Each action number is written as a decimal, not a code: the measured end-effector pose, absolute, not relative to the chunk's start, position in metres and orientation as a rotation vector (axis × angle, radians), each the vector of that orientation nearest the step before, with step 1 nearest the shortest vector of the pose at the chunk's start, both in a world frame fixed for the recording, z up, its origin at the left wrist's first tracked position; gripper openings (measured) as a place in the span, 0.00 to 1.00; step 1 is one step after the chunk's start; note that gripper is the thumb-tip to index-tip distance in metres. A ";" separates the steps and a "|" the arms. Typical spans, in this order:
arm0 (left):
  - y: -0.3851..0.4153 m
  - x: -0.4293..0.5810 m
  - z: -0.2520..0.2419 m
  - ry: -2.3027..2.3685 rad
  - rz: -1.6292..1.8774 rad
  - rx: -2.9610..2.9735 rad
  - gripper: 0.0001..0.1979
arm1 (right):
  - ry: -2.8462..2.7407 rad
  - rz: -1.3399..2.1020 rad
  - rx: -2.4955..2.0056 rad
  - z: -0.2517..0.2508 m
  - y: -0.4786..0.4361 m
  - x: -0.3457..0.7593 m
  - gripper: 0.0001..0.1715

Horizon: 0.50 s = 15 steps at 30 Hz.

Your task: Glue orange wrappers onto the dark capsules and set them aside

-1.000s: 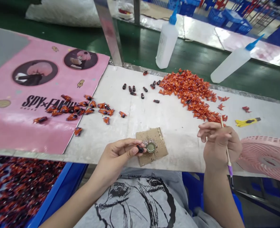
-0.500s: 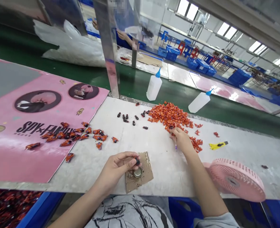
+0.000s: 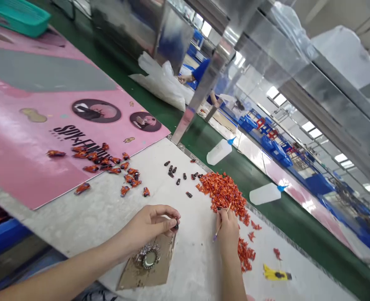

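Observation:
My left hand [image 3: 155, 223] is closed, with a small dark figure part [image 3: 176, 226] pinched between thumb and fingertips. Below it lies a piece of brown cardboard [image 3: 160, 274] bearing a round metal cap [image 3: 149, 260] with a crusted rim. My right hand [image 3: 228, 230] is closed around a thin stick [image 3: 218, 232] with a purple end. Its fingertips are at the near edge of a heap of small orange pieces [image 3: 222, 188]; a dark bit shows beside them, and I cannot tell whether they grip it.
Loose dark parts [image 3: 178, 182] lie left of the heap. Assembled orange-and-dark pieces [image 3: 92, 168] are spread over the pink printed mat [image 3: 24, 154]. Two white bottles with blue tips [image 3: 219, 152] lie behind. A yellow cutter [image 3: 274, 274] is at right, beyond a metal post [image 3: 200, 90].
The view has turned left and tilted. My right hand stays by the orange heap, its fingers now lower against the near edge. The left hand still pinches the dark part, now left of the cardboard's top.

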State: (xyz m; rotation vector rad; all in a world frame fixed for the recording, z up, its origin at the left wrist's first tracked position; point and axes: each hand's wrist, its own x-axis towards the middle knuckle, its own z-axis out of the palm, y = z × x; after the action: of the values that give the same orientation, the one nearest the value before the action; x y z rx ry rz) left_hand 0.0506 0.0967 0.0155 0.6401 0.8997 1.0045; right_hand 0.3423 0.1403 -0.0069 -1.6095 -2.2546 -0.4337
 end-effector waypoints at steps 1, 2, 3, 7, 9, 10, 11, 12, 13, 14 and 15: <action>0.098 0.055 0.016 0.878 1.011 0.638 0.23 | -2.255 -0.442 -1.573 -0.006 0.140 0.343 0.15; 0.099 0.058 0.017 0.856 1.015 0.637 0.23 | -2.254 -0.439 -1.547 -0.005 0.140 0.343 0.14; 0.099 0.061 0.019 0.838 1.014 0.635 0.23 | -2.251 -0.426 -1.534 -0.006 0.140 0.342 0.13; 0.098 0.065 0.021 0.829 0.981 0.640 0.22 | -2.199 -0.305 -1.593 -0.017 0.143 0.338 0.13; 0.097 0.064 0.021 0.838 0.976 0.649 0.21 | -2.157 -0.217 -1.644 -0.024 0.144 0.338 0.16; 0.097 0.063 0.021 0.843 0.976 0.653 0.21 | -2.136 -0.173 -1.665 -0.027 0.145 0.339 0.16; 0.097 0.062 0.022 0.850 0.973 0.654 0.21 | -2.116 -0.132 -1.680 -0.029 0.145 0.340 0.17; 0.096 0.061 0.023 0.859 0.965 0.655 0.21 | -2.098 -0.097 -1.692 -0.030 0.145 0.340 0.16; 0.096 0.060 0.025 0.871 0.953 0.658 0.21 | -2.079 -0.067 -1.700 -0.030 0.145 0.341 0.15; 0.095 0.058 0.027 0.884 0.941 0.661 0.21 | -2.060 -0.044 -1.705 -0.030 0.145 0.341 0.14; 0.095 0.058 0.029 0.895 0.930 0.663 0.21 | -2.041 -0.024 -1.708 -0.029 0.145 0.340 0.13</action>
State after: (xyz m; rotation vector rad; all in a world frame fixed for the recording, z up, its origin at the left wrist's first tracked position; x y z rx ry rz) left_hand 0.0575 0.0949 0.0295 0.6630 0.8953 0.9296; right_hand 0.3402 0.1446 -0.0285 -1.7078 -2.0412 -0.0240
